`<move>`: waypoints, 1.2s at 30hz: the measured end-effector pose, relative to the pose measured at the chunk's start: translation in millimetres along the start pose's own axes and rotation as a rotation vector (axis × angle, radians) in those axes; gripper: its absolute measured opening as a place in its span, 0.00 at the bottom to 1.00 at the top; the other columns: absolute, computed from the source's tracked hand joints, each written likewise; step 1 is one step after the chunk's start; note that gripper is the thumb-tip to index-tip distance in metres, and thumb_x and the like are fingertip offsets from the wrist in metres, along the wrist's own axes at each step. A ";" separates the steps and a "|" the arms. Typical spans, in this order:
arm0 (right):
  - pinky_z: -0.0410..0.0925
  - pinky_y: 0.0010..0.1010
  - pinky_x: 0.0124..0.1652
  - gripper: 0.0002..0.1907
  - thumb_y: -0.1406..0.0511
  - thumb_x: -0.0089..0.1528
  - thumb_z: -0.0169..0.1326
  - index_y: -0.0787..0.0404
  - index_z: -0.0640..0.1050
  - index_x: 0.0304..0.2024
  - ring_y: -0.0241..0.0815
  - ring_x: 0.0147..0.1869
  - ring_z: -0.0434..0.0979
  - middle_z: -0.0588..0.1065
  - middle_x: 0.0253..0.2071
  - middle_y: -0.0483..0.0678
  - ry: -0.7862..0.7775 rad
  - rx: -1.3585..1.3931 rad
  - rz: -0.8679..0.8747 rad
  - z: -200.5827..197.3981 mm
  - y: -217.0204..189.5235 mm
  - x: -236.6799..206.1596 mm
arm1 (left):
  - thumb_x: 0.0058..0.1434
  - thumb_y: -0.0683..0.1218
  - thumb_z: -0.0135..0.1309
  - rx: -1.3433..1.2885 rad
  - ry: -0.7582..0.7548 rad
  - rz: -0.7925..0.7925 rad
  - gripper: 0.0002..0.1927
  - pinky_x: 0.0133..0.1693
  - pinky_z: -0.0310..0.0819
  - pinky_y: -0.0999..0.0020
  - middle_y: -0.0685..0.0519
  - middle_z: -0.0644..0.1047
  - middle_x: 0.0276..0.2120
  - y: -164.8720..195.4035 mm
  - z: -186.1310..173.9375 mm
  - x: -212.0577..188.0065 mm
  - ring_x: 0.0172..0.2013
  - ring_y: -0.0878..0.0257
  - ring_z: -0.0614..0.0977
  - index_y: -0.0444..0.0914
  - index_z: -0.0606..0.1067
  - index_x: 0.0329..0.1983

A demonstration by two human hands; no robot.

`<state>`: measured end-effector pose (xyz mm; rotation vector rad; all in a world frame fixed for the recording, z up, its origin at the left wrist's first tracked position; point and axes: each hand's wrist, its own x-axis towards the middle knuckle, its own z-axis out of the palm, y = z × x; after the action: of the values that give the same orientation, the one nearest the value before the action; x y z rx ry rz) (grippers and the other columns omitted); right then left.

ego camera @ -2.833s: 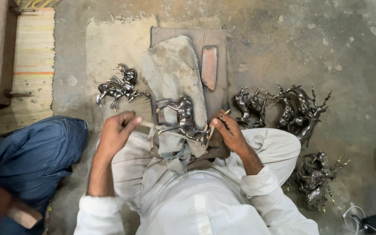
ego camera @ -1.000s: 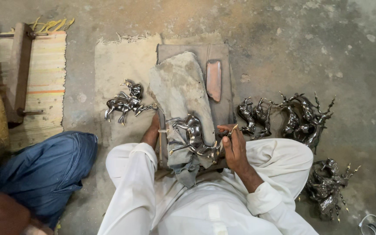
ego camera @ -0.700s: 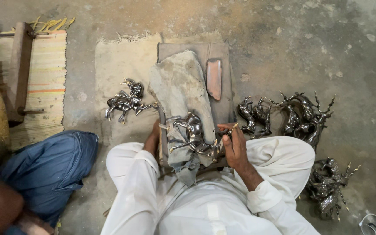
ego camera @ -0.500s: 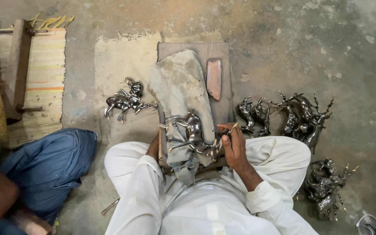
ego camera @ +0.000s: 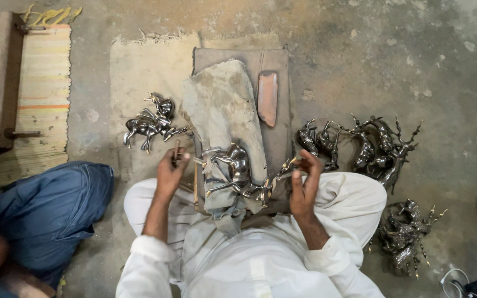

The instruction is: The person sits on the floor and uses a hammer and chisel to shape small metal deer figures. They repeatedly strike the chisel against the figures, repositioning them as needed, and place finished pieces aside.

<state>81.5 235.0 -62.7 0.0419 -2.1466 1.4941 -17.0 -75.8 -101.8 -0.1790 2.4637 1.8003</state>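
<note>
**One deer figure on the block, finished pile to the right**

The worker sat cross-legged at the padded work block (ego camera: 274,138), a grey cloth (ego camera: 222,110) draped over it. To the right, a heap of metal deer figures (ego camera: 379,146) lay on the floor, with more (ego camera: 407,234) by the knee; one horse figure (ego camera: 150,122) lay apart on the left mat. Which pile was done and which waited could not be told. The deer figure (ego camera: 236,174) in hand lay on the cloth between both hands. The right hand (ego camera: 305,185) pinched its antler end; the left hand (ego camera: 170,171) was closed around a thin tool (ego camera: 176,152), probably a small chisel or file, too slim to name. A person in blue (ego camera: 45,215) was cut off at the left edge.
</note>
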 end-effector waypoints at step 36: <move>0.70 0.29 0.45 0.22 0.58 0.73 0.53 0.64 0.74 0.65 0.38 0.47 0.74 0.75 0.44 0.47 -0.274 0.508 1.007 -43.6 57.6 80.3 | 0.57 0.43 0.67 0.064 -0.024 0.170 0.17 0.28 0.77 0.68 0.48 0.84 0.26 124.4 53.7 -2.6 0.26 0.63 0.87 0.37 0.75 0.47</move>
<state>11.4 317.1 -66.9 -0.8029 -1.9915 2.6943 -32.5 12.9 -0.5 0.0583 2.5858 1.7694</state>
